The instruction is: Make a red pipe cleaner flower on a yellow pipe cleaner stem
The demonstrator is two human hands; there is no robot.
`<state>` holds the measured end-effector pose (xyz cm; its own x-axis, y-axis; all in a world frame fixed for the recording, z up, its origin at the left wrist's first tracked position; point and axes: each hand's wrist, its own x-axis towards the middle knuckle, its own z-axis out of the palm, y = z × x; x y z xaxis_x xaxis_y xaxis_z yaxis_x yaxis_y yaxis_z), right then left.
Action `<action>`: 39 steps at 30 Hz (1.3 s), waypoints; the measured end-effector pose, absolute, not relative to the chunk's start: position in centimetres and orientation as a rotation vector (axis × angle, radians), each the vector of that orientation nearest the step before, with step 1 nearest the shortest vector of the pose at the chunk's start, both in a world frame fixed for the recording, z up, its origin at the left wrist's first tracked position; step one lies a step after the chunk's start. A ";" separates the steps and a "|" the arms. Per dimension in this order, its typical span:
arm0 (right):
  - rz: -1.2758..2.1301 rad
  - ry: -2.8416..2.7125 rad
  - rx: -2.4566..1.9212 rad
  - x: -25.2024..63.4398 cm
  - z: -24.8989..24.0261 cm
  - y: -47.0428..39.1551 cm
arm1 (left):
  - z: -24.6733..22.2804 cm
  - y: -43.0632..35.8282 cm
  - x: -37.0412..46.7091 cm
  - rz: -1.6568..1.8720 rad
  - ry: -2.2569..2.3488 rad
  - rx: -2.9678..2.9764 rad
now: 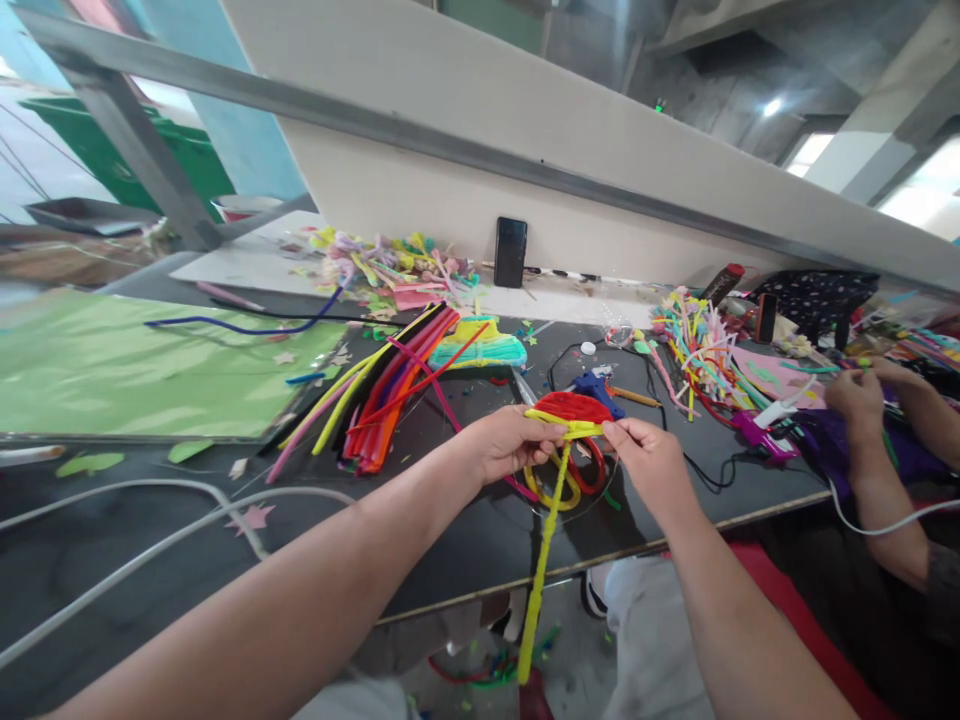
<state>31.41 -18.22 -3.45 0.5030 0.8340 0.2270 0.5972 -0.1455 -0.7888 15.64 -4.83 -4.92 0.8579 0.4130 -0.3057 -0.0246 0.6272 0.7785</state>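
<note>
A red fuzzy piece with a yellow edge (571, 407) is held between both hands above the table's front part. My left hand (517, 440) pinches its yellow edge at the left end. At the right end, the fingers of my right hand (637, 445) are closed on the same yellow edge. From the middle of the piece a long yellow fuzzy strip (547, 560) hangs down past the table edge. Behind and below it lie scissors with red and yellow handles (592, 468), partly hidden. A blue glue gun (598, 390) lies just beyond the red piece.
Colored pipe cleaners (405, 390) lie in a bundle left of the hands. A black phone (511, 252) leans upright at the back. White cables (172, 540) cross the left front. Another person's hands (859, 400) work at the right, beyond a purple power strip (765, 437).
</note>
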 end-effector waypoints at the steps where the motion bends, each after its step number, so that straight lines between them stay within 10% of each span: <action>1: 0.318 -1.189 -1.835 31.3 -3.4 -18.3 | -4.8 -4.8 15.6 0.260 0.488 0.863; 39: 0.872 -0.878 -1.514 30.7 -4.1 -17.6 | -4.5 -5.4 15.5 0.222 0.528 1.006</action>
<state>30.74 -17.65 -4.11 0.4495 0.8914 -0.0586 0.0643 -0.0977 -0.9931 15.49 -5.40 -4.55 0.8536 0.4129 -0.3176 0.0610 0.5263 0.8481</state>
